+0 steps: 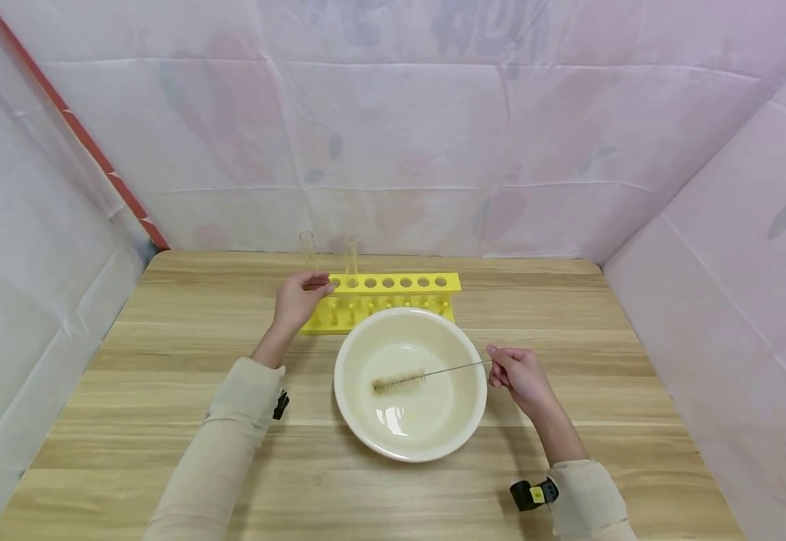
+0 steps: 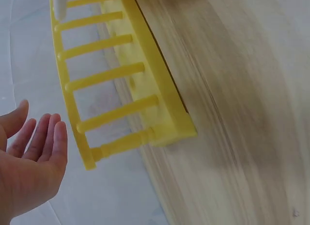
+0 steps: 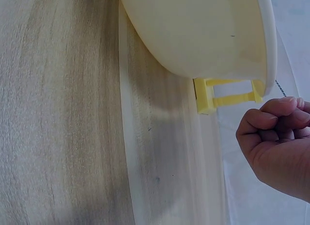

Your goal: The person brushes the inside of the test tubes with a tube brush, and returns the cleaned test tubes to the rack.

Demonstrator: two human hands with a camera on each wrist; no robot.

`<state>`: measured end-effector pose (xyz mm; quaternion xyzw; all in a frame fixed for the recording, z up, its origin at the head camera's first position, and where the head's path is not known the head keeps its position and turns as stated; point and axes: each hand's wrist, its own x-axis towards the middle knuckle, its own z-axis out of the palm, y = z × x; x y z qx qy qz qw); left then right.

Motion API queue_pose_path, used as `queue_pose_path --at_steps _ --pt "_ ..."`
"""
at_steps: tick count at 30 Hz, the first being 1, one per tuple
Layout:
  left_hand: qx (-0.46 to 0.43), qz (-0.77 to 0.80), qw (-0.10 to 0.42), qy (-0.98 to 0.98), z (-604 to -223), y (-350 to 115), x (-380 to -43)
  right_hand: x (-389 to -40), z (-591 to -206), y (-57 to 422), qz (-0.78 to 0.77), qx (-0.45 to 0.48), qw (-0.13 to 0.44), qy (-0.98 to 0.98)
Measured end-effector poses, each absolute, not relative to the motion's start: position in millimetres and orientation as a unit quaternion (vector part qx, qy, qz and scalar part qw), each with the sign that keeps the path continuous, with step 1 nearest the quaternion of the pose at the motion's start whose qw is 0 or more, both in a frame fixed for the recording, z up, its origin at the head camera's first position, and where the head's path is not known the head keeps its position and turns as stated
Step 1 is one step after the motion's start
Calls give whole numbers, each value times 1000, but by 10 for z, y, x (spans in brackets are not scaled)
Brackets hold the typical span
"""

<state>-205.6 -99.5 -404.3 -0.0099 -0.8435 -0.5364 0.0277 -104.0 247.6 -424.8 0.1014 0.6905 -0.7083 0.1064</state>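
My right hand [image 1: 520, 379] pinches the thin wire handle of a test tube brush [image 1: 400, 381] beyond the bowl's right rim. Its tan bristles lie low inside the cream bowl [image 1: 346, 406]. In the right wrist view, the fingers of that hand [image 3: 281, 137] are curled, with a bit of twisted wire beyond them. Over the left end of the yellow test tube rack [image 1: 393, 284] is my left hand [image 1: 296, 300], its thumb and fingers apart. A clear test tube [image 1: 308, 248] rises behind its fingers, its lower part hidden. Another test tube [image 1: 352, 263] stands in the rack.
The bowl stands on the wooden table [image 1: 163, 361] just in front of the rack, hiding part of its base. Pale printed cloth [image 1: 393, 150] walls in the back and both sides.
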Motion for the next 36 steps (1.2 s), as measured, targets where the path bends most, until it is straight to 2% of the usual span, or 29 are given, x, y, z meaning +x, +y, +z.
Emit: queue_pose_path --at_steps 5,36 --pt "-20 -539 11 -842 -4065 -904 -2115 -1032 -4245 2469 -705 101 103 694" --pt "-17 -482 -4 -876 -4060 -667 -2300 -1038 -4242 2444 -699 103 106 700"
